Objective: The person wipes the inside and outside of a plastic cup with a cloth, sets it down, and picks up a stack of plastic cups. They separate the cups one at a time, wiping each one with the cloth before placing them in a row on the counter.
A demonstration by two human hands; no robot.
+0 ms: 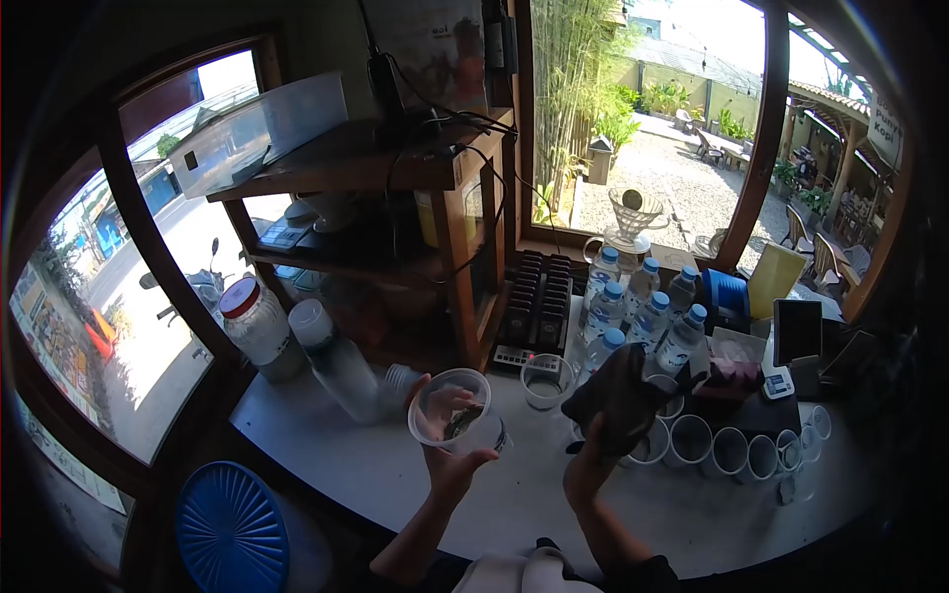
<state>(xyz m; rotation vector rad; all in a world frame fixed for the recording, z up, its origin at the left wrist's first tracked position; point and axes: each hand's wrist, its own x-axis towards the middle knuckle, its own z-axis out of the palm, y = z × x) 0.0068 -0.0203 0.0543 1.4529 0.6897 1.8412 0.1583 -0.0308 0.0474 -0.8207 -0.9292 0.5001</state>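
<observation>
Left hand (450, 466): wrapped around a clear cup (453, 410), held tilted above the desk (376, 474).
Right hand (587, 466): gripping a dark cloth (618, 393), near the cup.
Beyond: white cups (732, 453) in a row, then water bottles (643, 306).

The dark brown cloth (621, 395) swallows most of the right hand (585, 465) (only the heel shows), and the dark bit (461, 423) inside the clear plastic cup (453, 405) is too blurry to tell.

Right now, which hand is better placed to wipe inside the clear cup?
Probably right: the right hand grips the dark cloth beside the clear cup, which the left hand holds.
</observation>
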